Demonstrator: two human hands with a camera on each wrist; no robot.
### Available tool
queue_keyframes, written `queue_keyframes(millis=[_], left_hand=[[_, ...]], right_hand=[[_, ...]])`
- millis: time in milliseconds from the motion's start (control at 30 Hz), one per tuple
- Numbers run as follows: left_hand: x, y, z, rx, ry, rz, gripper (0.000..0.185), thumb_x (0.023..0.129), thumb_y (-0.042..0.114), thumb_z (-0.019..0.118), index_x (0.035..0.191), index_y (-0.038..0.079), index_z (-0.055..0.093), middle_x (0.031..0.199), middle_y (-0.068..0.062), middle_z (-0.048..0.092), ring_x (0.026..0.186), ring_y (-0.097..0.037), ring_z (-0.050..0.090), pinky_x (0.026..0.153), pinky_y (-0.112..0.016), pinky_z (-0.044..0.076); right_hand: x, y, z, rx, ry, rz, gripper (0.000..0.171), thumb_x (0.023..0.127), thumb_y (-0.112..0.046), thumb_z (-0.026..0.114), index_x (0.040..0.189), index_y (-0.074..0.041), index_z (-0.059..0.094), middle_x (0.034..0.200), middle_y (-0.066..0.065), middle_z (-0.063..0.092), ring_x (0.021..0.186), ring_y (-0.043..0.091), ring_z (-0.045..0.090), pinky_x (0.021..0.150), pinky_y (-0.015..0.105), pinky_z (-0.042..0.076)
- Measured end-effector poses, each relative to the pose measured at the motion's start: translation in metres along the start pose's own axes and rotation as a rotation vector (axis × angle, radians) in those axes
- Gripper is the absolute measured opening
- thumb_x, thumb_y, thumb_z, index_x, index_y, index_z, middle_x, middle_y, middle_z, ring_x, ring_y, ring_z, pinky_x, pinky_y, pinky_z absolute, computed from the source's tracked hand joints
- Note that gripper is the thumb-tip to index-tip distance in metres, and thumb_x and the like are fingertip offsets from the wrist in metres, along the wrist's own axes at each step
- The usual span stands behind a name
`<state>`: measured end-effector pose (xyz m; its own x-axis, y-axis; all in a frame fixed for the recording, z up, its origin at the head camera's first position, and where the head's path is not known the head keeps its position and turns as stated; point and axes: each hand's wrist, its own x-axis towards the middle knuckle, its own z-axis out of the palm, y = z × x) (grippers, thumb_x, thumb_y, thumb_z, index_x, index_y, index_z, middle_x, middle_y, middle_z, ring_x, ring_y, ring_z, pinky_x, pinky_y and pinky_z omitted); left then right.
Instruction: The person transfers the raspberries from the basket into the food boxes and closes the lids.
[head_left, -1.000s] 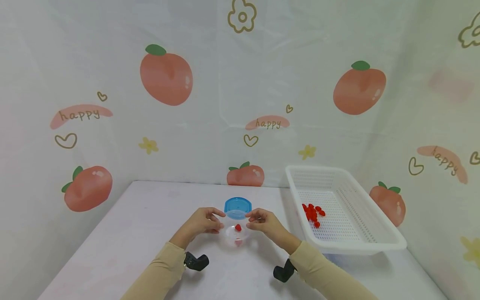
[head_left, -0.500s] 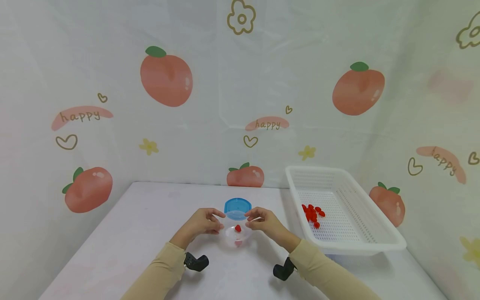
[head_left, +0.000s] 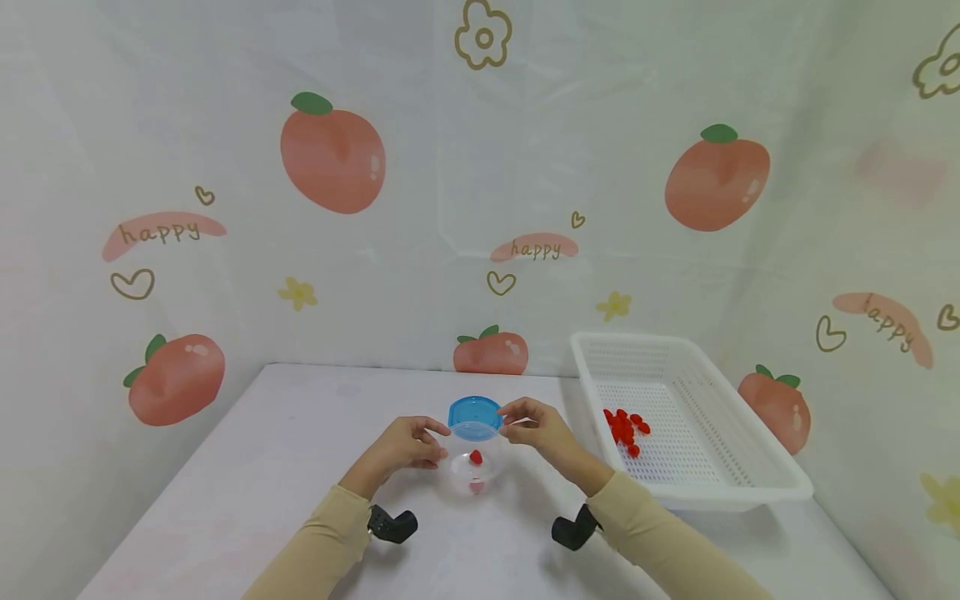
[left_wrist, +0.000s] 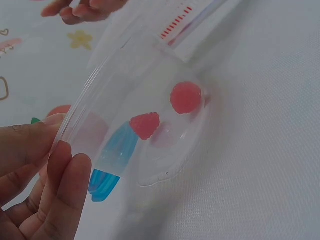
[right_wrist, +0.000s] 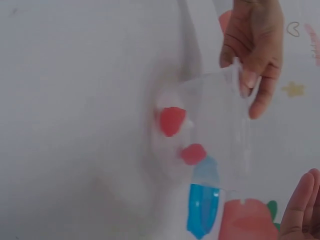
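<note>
A clear plastic cup (head_left: pixel 474 468) stands on the white table with two red raspberry-shaped pieces (left_wrist: pixel 186 98) inside it. My left hand (head_left: pixel 408 442) pinches the cup's left rim between thumb and fingers (left_wrist: pixel 60 165). Just behind the cup lies a blue lid (head_left: pixel 474 414), also showing through the clear wall in the right wrist view (right_wrist: pixel 202 207). My right hand (head_left: pixel 531 423) hovers off the cup by the lid's right edge with loosely bent fingers that hold nothing I can see.
A white perforated basket (head_left: pixel 750 479) sits to the right with several red pieces (head_left: pixel 625 427) in it. A printed curtain closes off the back and both sides. Black wrist mounts (head_left: pixel 392 523) hang under both sleeves.
My right hand has let go of the cup's right side and risen up and back toward the blue lid. The left hand and the cup have stayed in place.
</note>
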<state>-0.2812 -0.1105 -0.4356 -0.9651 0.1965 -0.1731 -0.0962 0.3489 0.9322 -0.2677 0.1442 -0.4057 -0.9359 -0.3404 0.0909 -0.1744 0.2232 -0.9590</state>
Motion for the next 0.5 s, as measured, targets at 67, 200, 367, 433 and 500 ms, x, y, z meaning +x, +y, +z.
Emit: queue_keyframes(millis=[67, 200, 367, 433, 500], left_hand=[[0.000, 0.000, 0.000, 0.006, 0.002, -0.003, 0.031, 0.083, 0.003, 0.073, 0.113, 0.000, 0.065, 0.081, -0.009, 0.061, 0.068, -0.016, 0.063, 0.069, -0.031, 0.060], [0.000, 0.001, 0.000, 0.007, 0.000, -0.002, 0.031, 0.083, 0.003, 0.073, 0.113, 0.001, 0.065, 0.081, -0.009, 0.061, 0.068, -0.017, 0.062, 0.069, -0.030, 0.060], [-0.001, 0.001, 0.001, 0.005, -0.004, 0.003, 0.031, 0.083, 0.002, 0.073, 0.114, 0.000, 0.065, 0.081, -0.009, 0.061, 0.067, -0.016, 0.063, 0.069, -0.031, 0.060], [-0.001, 0.001, 0.001, 0.006, -0.004, 0.005, 0.031, 0.083, 0.002, 0.073, 0.113, 0.000, 0.065, 0.081, -0.009, 0.061, 0.068, -0.016, 0.063, 0.069, -0.031, 0.060], [-0.001, 0.001, 0.001, 0.006, -0.007, 0.007, 0.032, 0.083, 0.002, 0.073, 0.113, 0.000, 0.065, 0.081, -0.009, 0.061, 0.068, -0.016, 0.063, 0.069, -0.031, 0.060]], right_hand=[[0.000, -0.005, -0.003, -0.004, 0.021, -0.004, 0.033, 0.091, -0.014, 0.066, 0.118, 0.004, 0.058, 0.106, 0.013, 0.060, 0.093, 0.022, 0.064, 0.087, 0.031, 0.056], [0.001, -0.017, -0.011, -0.003, 0.037, -0.018, 0.031, 0.092, -0.013, 0.064, 0.119, 0.002, 0.057, 0.110, 0.015, 0.058, 0.100, 0.029, 0.062, 0.089, 0.031, 0.055], [0.002, -0.029, -0.024, 0.005, 0.067, -0.009, 0.029, 0.092, -0.015, 0.064, 0.117, -0.003, 0.057, 0.111, 0.010, 0.057, 0.102, 0.023, 0.061, 0.091, 0.029, 0.054], [0.002, -0.033, -0.030, 0.012, 0.088, -0.013, 0.030, 0.091, -0.015, 0.066, 0.117, -0.003, 0.057, 0.109, 0.008, 0.057, 0.099, 0.019, 0.061, 0.091, 0.028, 0.054], [0.002, -0.036, -0.036, 0.027, 0.108, -0.028, 0.031, 0.091, -0.015, 0.066, 0.118, -0.002, 0.058, 0.107, 0.006, 0.056, 0.097, 0.017, 0.062, 0.090, 0.027, 0.054]])
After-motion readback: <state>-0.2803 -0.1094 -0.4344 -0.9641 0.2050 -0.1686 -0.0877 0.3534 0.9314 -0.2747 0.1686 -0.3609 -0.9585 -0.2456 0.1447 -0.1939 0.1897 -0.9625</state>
